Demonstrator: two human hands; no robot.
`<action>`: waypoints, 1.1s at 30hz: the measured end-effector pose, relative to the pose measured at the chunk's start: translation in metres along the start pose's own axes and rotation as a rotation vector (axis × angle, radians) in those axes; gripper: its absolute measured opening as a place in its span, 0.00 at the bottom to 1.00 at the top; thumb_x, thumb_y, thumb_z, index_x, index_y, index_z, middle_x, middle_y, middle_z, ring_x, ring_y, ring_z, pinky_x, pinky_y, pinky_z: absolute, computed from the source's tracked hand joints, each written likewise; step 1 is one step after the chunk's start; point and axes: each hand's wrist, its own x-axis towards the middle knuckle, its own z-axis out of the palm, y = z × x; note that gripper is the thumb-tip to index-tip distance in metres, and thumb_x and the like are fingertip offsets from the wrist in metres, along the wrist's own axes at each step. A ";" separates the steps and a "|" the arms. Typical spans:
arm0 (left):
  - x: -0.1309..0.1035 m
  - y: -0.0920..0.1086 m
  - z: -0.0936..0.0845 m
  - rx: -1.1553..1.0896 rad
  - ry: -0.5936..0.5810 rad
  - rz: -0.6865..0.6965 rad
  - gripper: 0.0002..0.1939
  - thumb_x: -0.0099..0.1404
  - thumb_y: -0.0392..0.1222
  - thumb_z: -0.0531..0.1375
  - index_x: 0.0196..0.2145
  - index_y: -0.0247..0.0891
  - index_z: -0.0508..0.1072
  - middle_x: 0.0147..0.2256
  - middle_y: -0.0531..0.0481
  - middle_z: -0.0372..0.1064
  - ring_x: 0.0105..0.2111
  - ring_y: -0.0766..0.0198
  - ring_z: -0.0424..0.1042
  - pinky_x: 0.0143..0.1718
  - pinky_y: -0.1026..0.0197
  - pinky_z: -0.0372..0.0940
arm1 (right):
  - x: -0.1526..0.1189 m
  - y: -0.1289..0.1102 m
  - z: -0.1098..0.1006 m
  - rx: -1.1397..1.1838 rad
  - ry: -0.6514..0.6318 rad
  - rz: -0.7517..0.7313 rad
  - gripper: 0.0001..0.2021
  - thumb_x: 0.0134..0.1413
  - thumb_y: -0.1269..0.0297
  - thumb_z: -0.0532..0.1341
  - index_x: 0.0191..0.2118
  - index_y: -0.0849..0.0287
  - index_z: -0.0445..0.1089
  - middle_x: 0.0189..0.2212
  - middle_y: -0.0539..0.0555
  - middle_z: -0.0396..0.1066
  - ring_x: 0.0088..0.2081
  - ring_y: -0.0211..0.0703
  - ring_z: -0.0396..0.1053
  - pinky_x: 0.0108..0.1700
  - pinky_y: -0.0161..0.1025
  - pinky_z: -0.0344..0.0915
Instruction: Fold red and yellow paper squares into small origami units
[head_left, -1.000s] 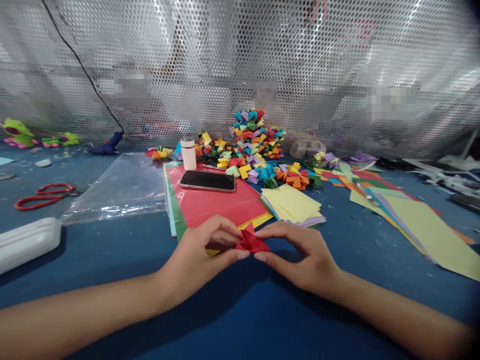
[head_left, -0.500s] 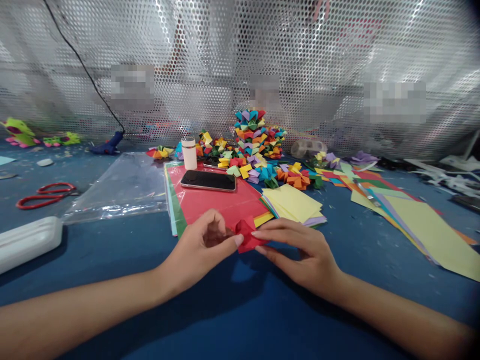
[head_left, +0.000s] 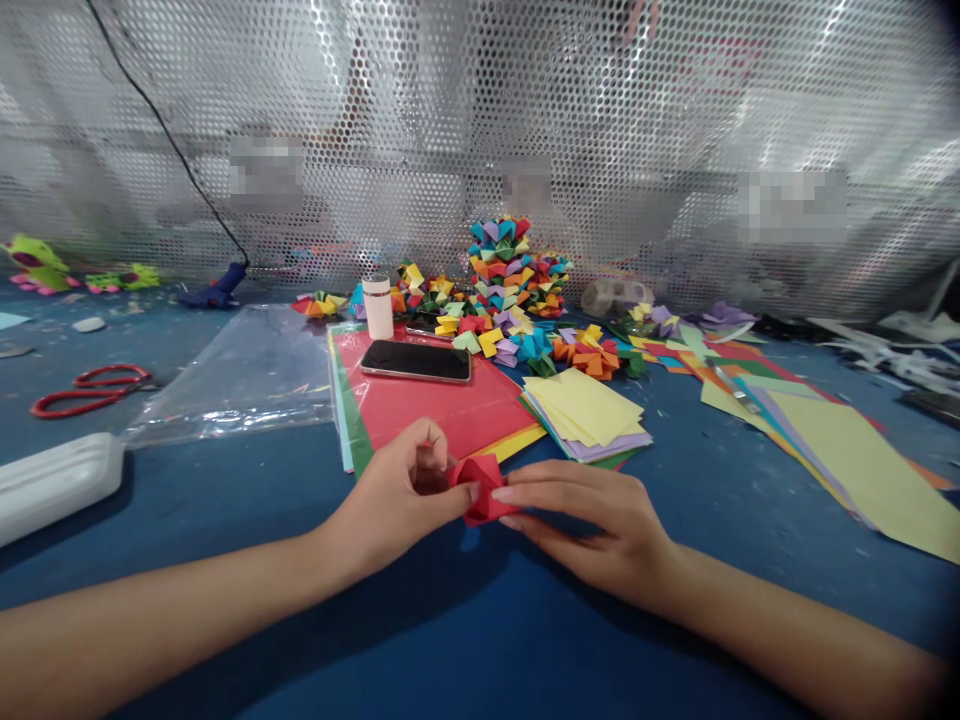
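A small folded red paper piece (head_left: 484,480) is held above the blue table, its folds partly standing up. My left hand (head_left: 401,492) pinches its left side, the thumb pressing on the inner fold and the other fingers curled behind. On the right side, my right hand (head_left: 600,515) grips the paper's edge between thumb and fingertips. Just beyond lie large red sheets (head_left: 390,410) in a clear sleeve and a stack of small squares, pale yellow on top (head_left: 589,405).
A phone (head_left: 416,361) and a white cylinder (head_left: 378,307) rest by the sheets. Colourful folded-paper modules (head_left: 502,270) stand behind. Red-handled scissors (head_left: 90,390) and a white case (head_left: 60,487) lie left; long paper strips (head_left: 862,450) lie right.
The red paper has moved slightly left and nearer to me, and now shows a more open, boxlike fold. My right hand has shifted a little down and left with it.
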 end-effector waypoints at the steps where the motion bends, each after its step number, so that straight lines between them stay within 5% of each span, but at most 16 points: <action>1: 0.000 0.000 0.000 0.003 -0.006 -0.004 0.18 0.56 0.39 0.62 0.26 0.40 0.52 0.20 0.63 0.53 0.20 0.74 0.51 0.20 0.69 0.48 | 0.000 0.000 0.000 -0.003 -0.003 0.000 0.12 0.51 0.76 0.64 0.42 0.59 0.72 0.34 0.53 0.77 0.37 0.35 0.75 0.41 0.27 0.70; 9: 0.000 0.002 -0.001 0.017 -0.021 -0.015 0.16 0.57 0.39 0.63 0.28 0.39 0.54 0.23 0.61 0.58 0.24 0.73 0.61 0.25 0.70 0.55 | -0.004 0.001 -0.001 -0.044 0.017 0.081 0.13 0.49 0.73 0.66 0.42 0.58 0.72 0.35 0.51 0.78 0.36 0.36 0.76 0.41 0.27 0.71; 19: 0.000 0.001 0.000 -0.073 -0.082 0.013 0.15 0.58 0.41 0.63 0.41 0.40 0.63 0.32 0.55 0.71 0.30 0.67 0.71 0.32 0.65 0.63 | -0.001 0.001 -0.001 0.014 0.040 0.235 0.11 0.47 0.71 0.67 0.40 0.57 0.74 0.33 0.51 0.78 0.33 0.37 0.76 0.39 0.28 0.72; 33: 0.000 0.003 -0.001 -0.024 -0.128 -0.017 0.08 0.58 0.41 0.63 0.33 0.36 0.68 0.31 0.53 0.71 0.29 0.67 0.68 0.31 0.65 0.62 | 0.001 0.004 0.000 0.067 -0.027 0.054 0.08 0.51 0.73 0.64 0.38 0.57 0.76 0.34 0.55 0.76 0.34 0.37 0.74 0.37 0.30 0.71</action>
